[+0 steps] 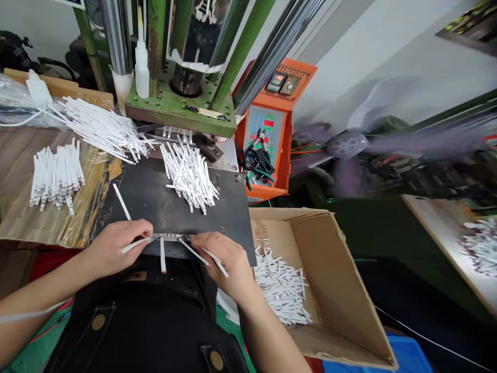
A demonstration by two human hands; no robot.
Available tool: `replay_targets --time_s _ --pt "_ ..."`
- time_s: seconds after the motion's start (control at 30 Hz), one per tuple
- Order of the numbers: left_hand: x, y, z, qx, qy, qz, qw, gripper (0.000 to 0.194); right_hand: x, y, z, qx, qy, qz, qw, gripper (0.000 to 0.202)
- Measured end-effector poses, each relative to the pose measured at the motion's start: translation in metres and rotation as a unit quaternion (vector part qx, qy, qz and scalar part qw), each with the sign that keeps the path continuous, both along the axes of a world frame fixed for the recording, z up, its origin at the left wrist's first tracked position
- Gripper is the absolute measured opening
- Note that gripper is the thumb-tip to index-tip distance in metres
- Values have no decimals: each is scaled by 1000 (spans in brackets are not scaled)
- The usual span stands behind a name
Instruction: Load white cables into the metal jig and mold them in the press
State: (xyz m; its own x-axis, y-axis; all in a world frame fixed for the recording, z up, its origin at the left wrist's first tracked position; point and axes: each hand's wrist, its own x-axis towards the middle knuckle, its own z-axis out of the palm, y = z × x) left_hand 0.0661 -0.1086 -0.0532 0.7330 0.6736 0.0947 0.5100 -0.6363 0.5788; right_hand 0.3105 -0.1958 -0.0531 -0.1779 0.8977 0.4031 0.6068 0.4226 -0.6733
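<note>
A narrow metal strip with slots [167,237] lies at the near edge of the dark metal plate [147,202]. My left hand [126,243] pinches a white strip at the left end of this metal strip. At its right end, my right hand [223,259] has closed fingers, with white strips sticking out beside and beneath them. Another white strip [163,256] hangs from the metal strip toward my lap, between the hands. One loose white strip [121,202] lies on the plate beyond my left hand. A pile of white strips [190,176] rests at the plate's far side.
More white strips [58,176] lie on the wooden table at left, beside a larger heap [104,127]. Behind stands a green press [178,111] with a white bottle [142,67]. An orange control box [285,119], a cardboard box [330,259] and a fan [347,145] are at right.
</note>
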Motion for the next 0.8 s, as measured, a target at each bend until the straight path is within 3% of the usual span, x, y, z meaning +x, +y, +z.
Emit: replay_targets --time_s 0.1,0.23,0.37,0.47,0.57,0.63,0.73,0.8 --pt "0 5 9 5 21 -36 999 14 -1 -1 5 -10 -18 23 1000 26" --pt "5 10 19 0 43 -89 995 11 -1 4 -1 -14 -7 36 999 21" --pt "16 6 16 28 77 -64 995 12 4 13 -8 -51 2 53 997 20" --pt "14 5 11 35 95 -69 992 16 18 17 -4 -123 -10 81 989 18" --pt "-16 19 13 70 81 -91 990 24 30 30 6 -163 -27 60 984 17" --pt "-46 39 19 139 105 -45 984 35 27 49 13 -177 -24 33 983 17" --pt "-81 80 33 204 245 56 946 48 -8 89 20 -237 -21 70 969 29" --pt "-88 106 41 193 351 71 914 55 -45 117 22 -275 -45 117 953 35"
